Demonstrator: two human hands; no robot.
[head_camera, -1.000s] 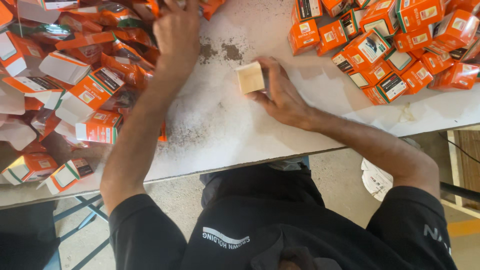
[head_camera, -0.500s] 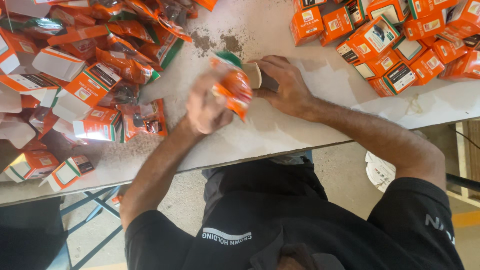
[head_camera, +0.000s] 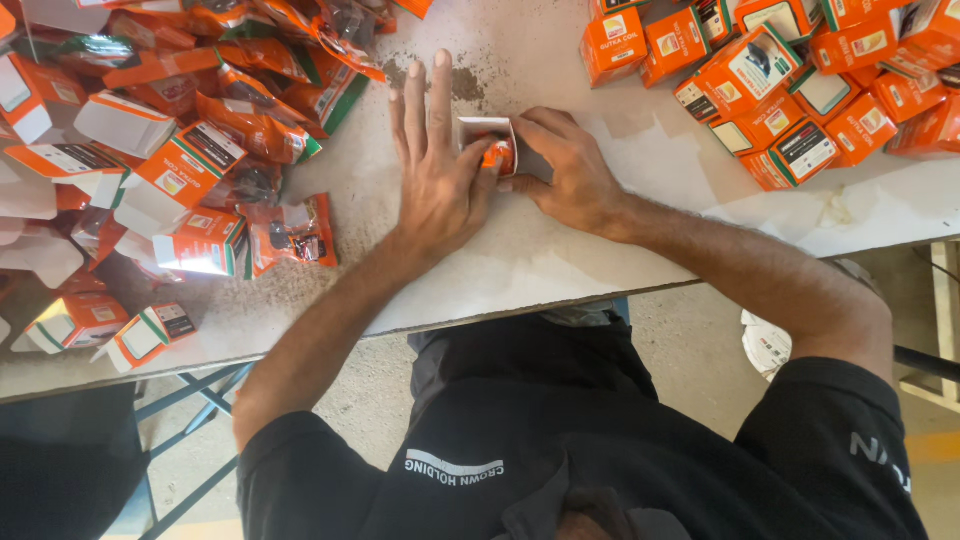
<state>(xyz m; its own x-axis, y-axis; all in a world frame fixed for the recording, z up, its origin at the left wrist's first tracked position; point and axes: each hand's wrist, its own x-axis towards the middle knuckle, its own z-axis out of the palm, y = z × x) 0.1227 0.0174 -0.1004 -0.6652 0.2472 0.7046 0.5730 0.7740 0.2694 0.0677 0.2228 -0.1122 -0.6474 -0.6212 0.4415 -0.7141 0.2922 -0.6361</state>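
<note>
On the table's (head_camera: 600, 250) left edge lies a loose heap of orange and white cartons (head_camera: 150, 190) mixed with crinkled orange sachets (head_camera: 290, 230), some cartons open and flattened. Near the middle of the table, close to its front edge, the left hand (head_camera: 435, 170) lies flat with fingers stretched out, its thumb side pressed against a small open box (head_camera: 490, 140) that shows white flaps and an orange packet inside. The right hand (head_camera: 565, 170) touches the same box from the other side, fingers curled around its wall, holding it steady. Towards the far right corner sit closed orange boxes (head_camera: 790, 70), packed close together.
</note>
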